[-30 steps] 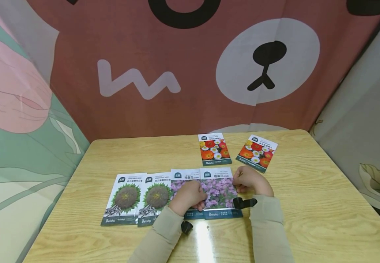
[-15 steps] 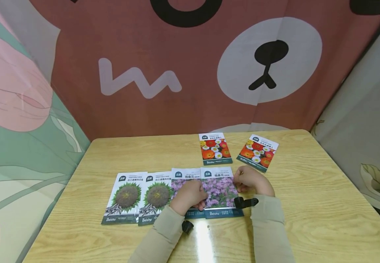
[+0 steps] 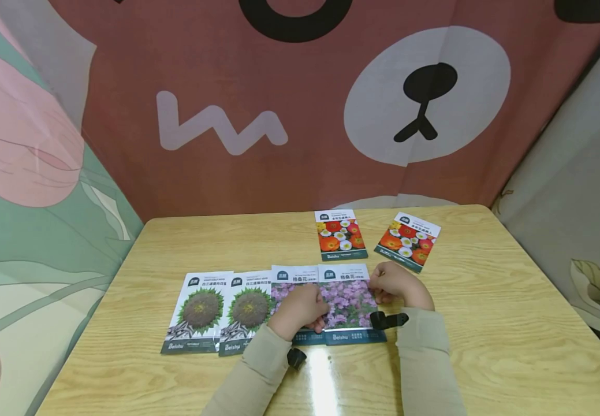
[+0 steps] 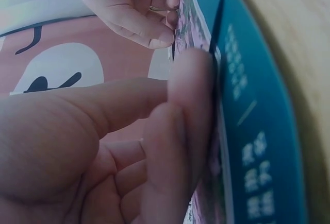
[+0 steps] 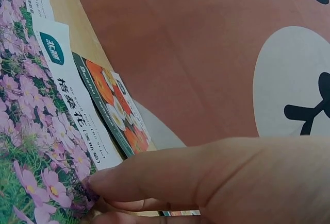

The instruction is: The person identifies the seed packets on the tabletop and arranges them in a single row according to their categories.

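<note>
No clear Δ in 1 s; likely steadying. R hand (image 3: 401, 286) pinches edge of right cosmos pkt (image 3: 349, 306) on counter (image 3: 502, 346); L hand (image 3: 300, 306) at seam w/ left cosmos pkt (image 3: 291, 274), can't tell if pinching.

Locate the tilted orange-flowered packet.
In the head view, the tilted rectangular orange-flowered packet lies right of its straighter orange twin, beyond the right hand.

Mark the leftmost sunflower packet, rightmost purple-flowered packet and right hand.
Leftmost sunflower packet (image 3: 199, 311), head view, printed seed head.
Rightmost purple-flowered packet (image 3: 349, 302), head view, flower picture.
Right hand (image 3: 399, 283), head view, back of the hand.
</note>
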The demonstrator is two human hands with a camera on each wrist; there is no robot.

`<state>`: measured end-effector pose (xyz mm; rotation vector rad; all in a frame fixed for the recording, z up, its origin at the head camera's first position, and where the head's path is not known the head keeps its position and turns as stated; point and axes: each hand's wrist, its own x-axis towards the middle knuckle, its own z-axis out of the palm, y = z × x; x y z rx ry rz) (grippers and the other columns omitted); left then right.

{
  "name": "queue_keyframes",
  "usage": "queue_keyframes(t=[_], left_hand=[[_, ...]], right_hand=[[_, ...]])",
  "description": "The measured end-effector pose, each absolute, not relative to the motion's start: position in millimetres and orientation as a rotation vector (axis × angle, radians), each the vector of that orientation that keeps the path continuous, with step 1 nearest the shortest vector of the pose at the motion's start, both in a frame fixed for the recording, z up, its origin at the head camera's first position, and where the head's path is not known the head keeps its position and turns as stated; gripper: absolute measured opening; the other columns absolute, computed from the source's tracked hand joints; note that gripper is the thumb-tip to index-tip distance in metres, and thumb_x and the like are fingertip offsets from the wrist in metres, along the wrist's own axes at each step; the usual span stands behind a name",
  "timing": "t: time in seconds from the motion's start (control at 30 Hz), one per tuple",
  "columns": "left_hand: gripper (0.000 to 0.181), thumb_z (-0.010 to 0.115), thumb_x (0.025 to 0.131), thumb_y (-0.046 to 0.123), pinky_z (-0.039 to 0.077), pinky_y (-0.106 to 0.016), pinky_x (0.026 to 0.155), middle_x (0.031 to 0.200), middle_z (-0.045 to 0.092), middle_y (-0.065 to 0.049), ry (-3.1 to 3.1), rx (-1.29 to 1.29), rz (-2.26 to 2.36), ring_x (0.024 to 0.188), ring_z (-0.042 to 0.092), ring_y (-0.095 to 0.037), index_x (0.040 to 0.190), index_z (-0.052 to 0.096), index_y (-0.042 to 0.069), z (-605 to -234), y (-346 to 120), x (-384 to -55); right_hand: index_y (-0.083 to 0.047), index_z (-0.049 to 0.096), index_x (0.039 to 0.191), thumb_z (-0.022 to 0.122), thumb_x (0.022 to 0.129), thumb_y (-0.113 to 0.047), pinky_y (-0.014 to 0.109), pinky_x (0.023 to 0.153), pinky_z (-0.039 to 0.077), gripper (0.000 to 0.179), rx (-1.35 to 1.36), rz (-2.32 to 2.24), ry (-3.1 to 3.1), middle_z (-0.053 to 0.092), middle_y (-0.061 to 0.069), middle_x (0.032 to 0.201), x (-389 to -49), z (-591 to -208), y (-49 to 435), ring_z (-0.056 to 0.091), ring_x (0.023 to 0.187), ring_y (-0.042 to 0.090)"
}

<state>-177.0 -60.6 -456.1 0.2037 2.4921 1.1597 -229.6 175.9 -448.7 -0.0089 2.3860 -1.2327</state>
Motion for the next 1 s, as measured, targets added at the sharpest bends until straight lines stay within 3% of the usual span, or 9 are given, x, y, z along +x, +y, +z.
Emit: queue_keyframes(t=[0.23, 0.4, 0.6, 0.8, 1.0], left_hand=[[0.024, 0.063, 0.098, 0.008, 0.053, -0.027, 0.051, 0.059, 0.064, -0.004, 2.508, 0.229, 1.186, 0.048, 0.062, -0.015, 0.075, 0.058, 0.007, -456, -62, -178], [0.023, 0.061, 0.099, 0.011, 0.047, -0.029, 0.051, 0.06, 0.062, -0.002, 2.615, 0.291, 1.165, 0.05, 0.058, -0.016, 0.076, 0.059, 0.01, -454, -64, -181], [0.006, 0.06, 0.1, 0.013, 0.044, -0.03, 0.052, 0.073, 0.066, -0.001, 2.689, 0.33, 1.24, 0.056, 0.059, -0.015, 0.1, 0.064, 0.008, -456, -63, -190], [0.031, 0.059, 0.099, 0.01, 0.056, -0.041, 0.078, 0.116, 0.066, -0.015, 2.679, 0.301, 1.472, 0.096, 0.067, -0.027, 0.128, 0.059, -0.001, -456, -62, -200], [0.05, 0.059, 0.1, 0.012, 0.05, -0.051, 0.1, 0.143, 0.049, -0.023, 2.635, 0.201, 1.641, 0.127, 0.054, -0.037, 0.146, 0.045, -0.002, -458, -59, -213]], right_hand=[[0.0, 0.057, 0.089, 0.059, 0.098, -0.006, 0.027, 0.057, 0.053, 0.012, 0.003, -1.218, 2.388, 0.06, 0.01, 0.078, -230, -449, 177, 0.061, 0.061, 0.017], [0.0, 0.057, 0.09, 0.06, 0.098, -0.009, 0.029, 0.059, 0.053, 0.013, 0.007, -1.208, 2.418, 0.061, 0.01, 0.078, -231, -448, 179, 0.061, 0.064, 0.018], [0.001, 0.057, 0.099, 0.059, 0.099, -0.014, 0.031, 0.061, 0.051, 0.015, 0.044, -1.225, 2.517, 0.064, 0.013, 0.082, -232, -447, 177, 0.061, 0.07, 0.021], [0.004, 0.056, 0.117, 0.057, 0.101, -0.017, 0.031, 0.062, 0.051, 0.027, 0.069, -1.264, 2.644, 0.066, 0.019, 0.096, -236, -448, 175, 0.062, 0.074, 0.021], [0.007, 0.054, 0.132, 0.057, 0.101, -0.016, 0.039, 0.072, 0.057, 0.039, 0.06, -1.299, 2.746, 0.06, 0.031, 0.124, -240, -451, 172, 0.068, 0.087, 0.033]])
